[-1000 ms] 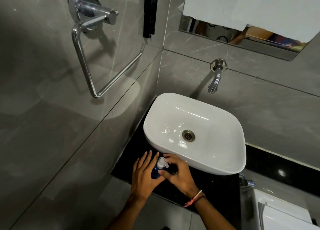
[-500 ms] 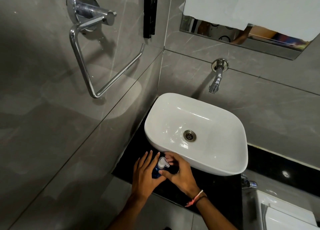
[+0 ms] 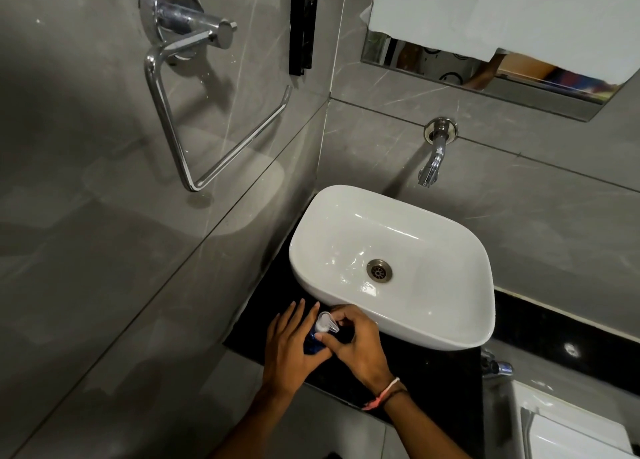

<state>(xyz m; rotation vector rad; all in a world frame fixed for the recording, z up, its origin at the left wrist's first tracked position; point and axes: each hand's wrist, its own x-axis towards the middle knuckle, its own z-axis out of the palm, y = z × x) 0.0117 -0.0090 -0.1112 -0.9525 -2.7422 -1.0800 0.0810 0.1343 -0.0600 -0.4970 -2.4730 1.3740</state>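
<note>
The right hand's thumb and forefinger (image 3: 341,316) pinch a small clear cap (image 3: 324,321) on top of a little blue bottle (image 3: 311,343); the other fingers are curled loosely behind. The right hand (image 3: 358,346) wears a thin band at the wrist. The left hand (image 3: 289,349) steadies the bottle from its left side, with straight fingers behind it and the thumb across its front, so the bottle is pinched between them.

The bottle stands at the front left corner of a black worktop (image 3: 433,382), just beside the front wall of a white basin (image 3: 415,327) that sits on top of it.

The bottle looks light, small and stiff, probably smooth plastic. It may be slippery if wet. The body is best held low and all the way round, and the cap taken at its sides with the fingertips. Whether the cap twists or flips cannot be told.

Farther out, a chrome tap (image 3: 431,168) juts from the grey tiled wall above the basin. A chrome towel ring (image 3: 188,19) hangs on the left wall, and a mirror (image 3: 415,55) is partly covered with white paper.
</note>
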